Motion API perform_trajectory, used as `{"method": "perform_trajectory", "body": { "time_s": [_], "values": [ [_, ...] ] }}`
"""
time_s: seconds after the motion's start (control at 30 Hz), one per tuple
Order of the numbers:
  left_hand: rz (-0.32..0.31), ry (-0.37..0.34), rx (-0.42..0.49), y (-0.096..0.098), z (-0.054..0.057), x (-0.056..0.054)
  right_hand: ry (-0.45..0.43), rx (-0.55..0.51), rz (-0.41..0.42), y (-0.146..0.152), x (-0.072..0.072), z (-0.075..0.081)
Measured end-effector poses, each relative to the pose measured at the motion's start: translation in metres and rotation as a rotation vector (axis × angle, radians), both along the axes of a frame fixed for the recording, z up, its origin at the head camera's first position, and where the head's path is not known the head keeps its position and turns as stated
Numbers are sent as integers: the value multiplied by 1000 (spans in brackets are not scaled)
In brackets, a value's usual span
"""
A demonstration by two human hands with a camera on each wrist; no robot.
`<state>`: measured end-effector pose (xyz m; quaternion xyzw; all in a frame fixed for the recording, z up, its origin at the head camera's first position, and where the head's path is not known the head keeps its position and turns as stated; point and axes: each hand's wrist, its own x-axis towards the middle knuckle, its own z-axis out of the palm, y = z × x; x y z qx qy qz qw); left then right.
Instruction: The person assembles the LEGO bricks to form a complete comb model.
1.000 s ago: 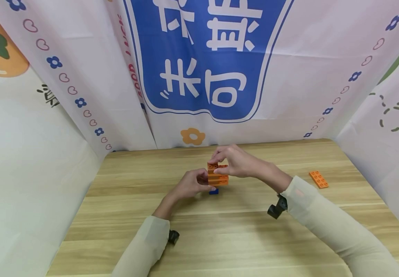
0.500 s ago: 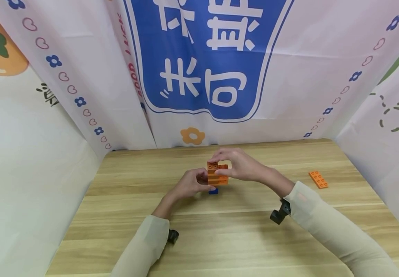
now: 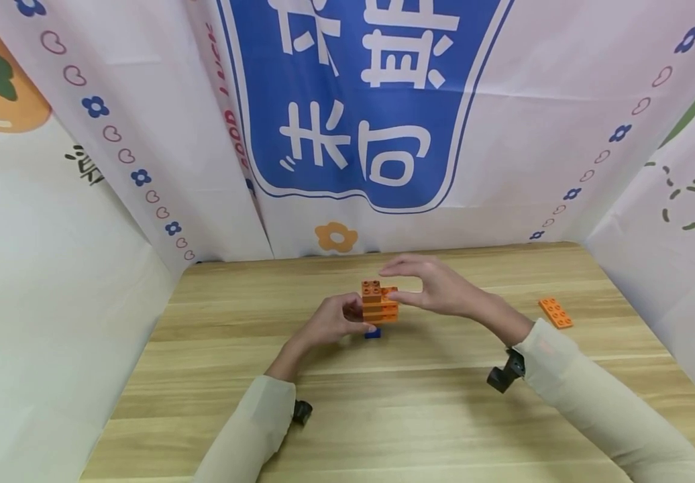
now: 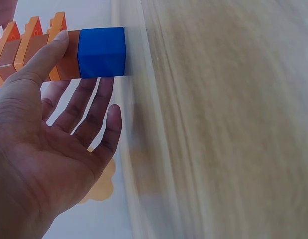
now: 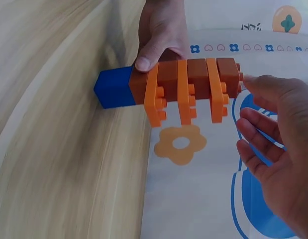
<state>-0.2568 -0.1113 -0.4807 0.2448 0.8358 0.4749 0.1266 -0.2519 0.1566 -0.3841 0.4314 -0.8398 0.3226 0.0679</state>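
A tower of building blocks (image 5: 168,79) stands on the table, with a blue block (image 5: 115,88) at its foot. Above that, brown blocks (image 5: 197,74) alternate with three orange plates (image 5: 183,99) that jut out to one side. My left hand (image 3: 331,322) grips the tower low down, its thumb on the lowest brown block and its fingers behind. Close to the top brown block (image 3: 371,288) is my right hand (image 3: 441,287), thumb and fingers spread and nothing held. In the right wrist view its thumb reaches right up to the studs on top.
Another orange plate (image 3: 555,312) lies studs up on the wooden table (image 3: 396,416), to the right. A printed cloth (image 3: 504,168) hangs behind the table's back edge and along both sides.
My right hand has let go of the top brown block and drawn back to the right, its fingers parting. The left hand keeps its grip and the tower stays put.
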Motion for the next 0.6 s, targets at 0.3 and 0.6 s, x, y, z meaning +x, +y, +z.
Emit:
{"method": "perform_trajectory", "body": {
  "time_s": [0.3, 0.6],
  "values": [
    [12, -10, -2, 1, -1, 0, 26, 12, -34, 24, 4, -2],
    [25, -18, -8, 2, 0, 2, 63, 10, -60, 48, 8, -13]
  ]
}}
